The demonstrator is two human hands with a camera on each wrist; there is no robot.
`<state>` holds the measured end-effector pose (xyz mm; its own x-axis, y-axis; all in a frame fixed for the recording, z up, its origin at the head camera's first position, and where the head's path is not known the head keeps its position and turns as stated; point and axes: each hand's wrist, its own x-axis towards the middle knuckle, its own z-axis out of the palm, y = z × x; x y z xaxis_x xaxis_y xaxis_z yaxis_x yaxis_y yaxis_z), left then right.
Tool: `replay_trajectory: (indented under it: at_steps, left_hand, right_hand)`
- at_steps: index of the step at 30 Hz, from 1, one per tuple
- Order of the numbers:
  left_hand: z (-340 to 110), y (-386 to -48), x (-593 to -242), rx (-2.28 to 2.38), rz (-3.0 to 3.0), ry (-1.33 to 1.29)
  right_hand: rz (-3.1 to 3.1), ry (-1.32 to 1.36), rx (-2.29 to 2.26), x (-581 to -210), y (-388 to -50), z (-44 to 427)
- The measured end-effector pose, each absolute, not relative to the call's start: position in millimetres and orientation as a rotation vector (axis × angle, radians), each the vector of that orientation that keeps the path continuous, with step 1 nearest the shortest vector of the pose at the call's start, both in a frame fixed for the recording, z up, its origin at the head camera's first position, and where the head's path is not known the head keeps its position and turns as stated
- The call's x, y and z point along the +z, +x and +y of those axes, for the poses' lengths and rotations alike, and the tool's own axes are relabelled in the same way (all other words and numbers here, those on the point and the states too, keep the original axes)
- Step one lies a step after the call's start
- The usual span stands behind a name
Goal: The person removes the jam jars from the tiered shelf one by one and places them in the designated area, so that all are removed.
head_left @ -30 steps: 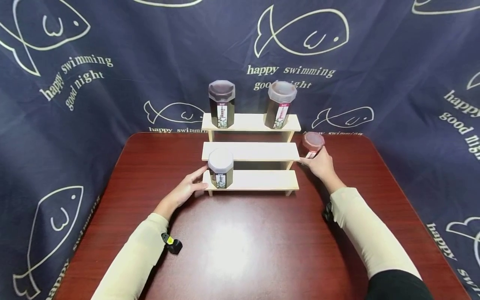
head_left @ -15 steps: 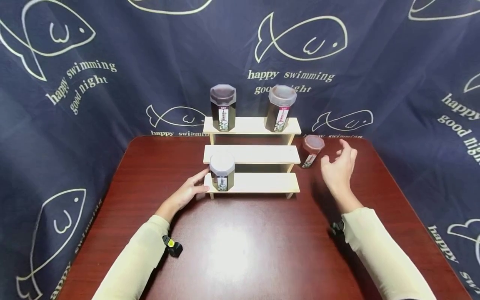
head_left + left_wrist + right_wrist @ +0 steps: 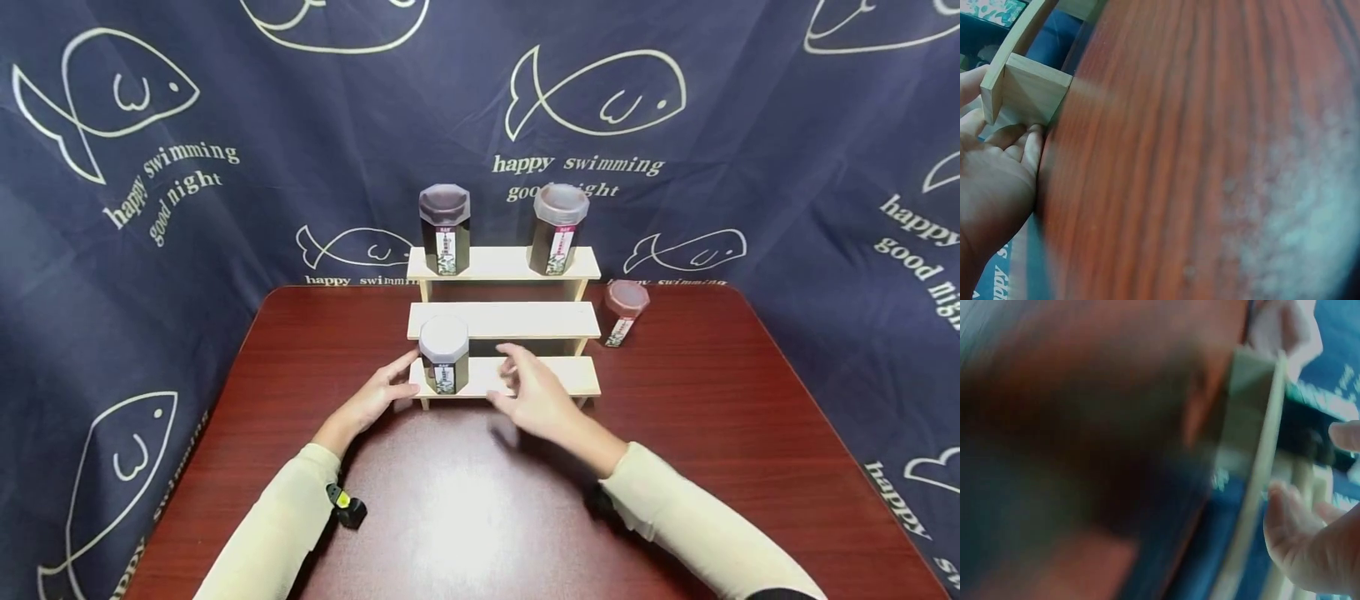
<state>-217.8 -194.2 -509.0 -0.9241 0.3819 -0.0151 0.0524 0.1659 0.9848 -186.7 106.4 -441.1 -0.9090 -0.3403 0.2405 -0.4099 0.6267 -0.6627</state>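
A three-tier wooden display shelf (image 3: 504, 320) stands on the table. My left hand (image 3: 369, 402) holds the left end of its bottom tier, thumb at the board's edge and fingers by the leg (image 3: 1036, 90). Beside that hand, a white-lidded octagonal jar (image 3: 444, 354) sits upright on the bottom tier. My right hand (image 3: 536, 396) hovers before the bottom tier, right of this jar, fingers apart and holding nothing. A dark-lidded jar (image 3: 446, 229) and a pale-lidded jar (image 3: 558, 229) stand on the top tier. The right wrist view is blurred.
A reddish-lidded jar (image 3: 624, 312) stands on the table just right of the shelf. The reddish-brown wooden table (image 3: 675, 383) ends at a dark blue fish-patterned cloth (image 3: 360, 108) behind and at the sides.
My right hand has let go of the reddish-lidded jar, drawn back to the right, then swung left to the bottom tier. My left hand stays at the shelf's end. The head view tilts slightly upward.
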Motion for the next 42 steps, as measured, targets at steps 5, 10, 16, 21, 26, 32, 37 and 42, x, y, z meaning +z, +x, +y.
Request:
replay_trajectory:
  at_steps: [5, 10, 16, 21, 26, 32, 37, 42]
  left_hand:
    - [-195.0, -218.4, -509.4, 1.825, 2.186, 0.420]
    - [-199.2, -218.4, -508.6, 1.843, 2.196, 0.391]
    - [-201.2, -217.1, -505.3, 1.838, 2.211, 0.395]
    - [-200.0, -214.8, -504.9, 1.848, 2.201, 0.393]
    - [-198.9, -211.7, -505.7, 1.846, 2.193, 0.383]
    - [-197.6, -210.1, -507.5, 1.834, 2.208, 0.398]
    - [-195.9, -210.4, -508.0, 1.836, 2.195, 0.407]
    - [-192.3, -213.4, -507.6, 1.835, 2.183, 0.392]
  right_hand:
    - [-2.758, 0.575, 1.151, -454.6, -178.2, 72.2]
    - [-2.729, 0.532, 1.152, -459.7, -178.4, 48.1]
    - [-2.651, 0.420, 1.231, -459.5, -180.4, 26.2]
    - [-2.562, 0.328, 1.249, -462.6, -182.3, 9.4]
    - [-2.528, 0.232, 1.241, -466.3, -183.6, -1.6]
    - [-2.528, 0.232, 1.297, -462.6, -187.7, 3.3]
    - [-2.554, 0.260, 1.339, -459.4, -187.8, 20.6]
    - [-2.553, 0.269, 1.346, -456.8, -184.5, 40.0]
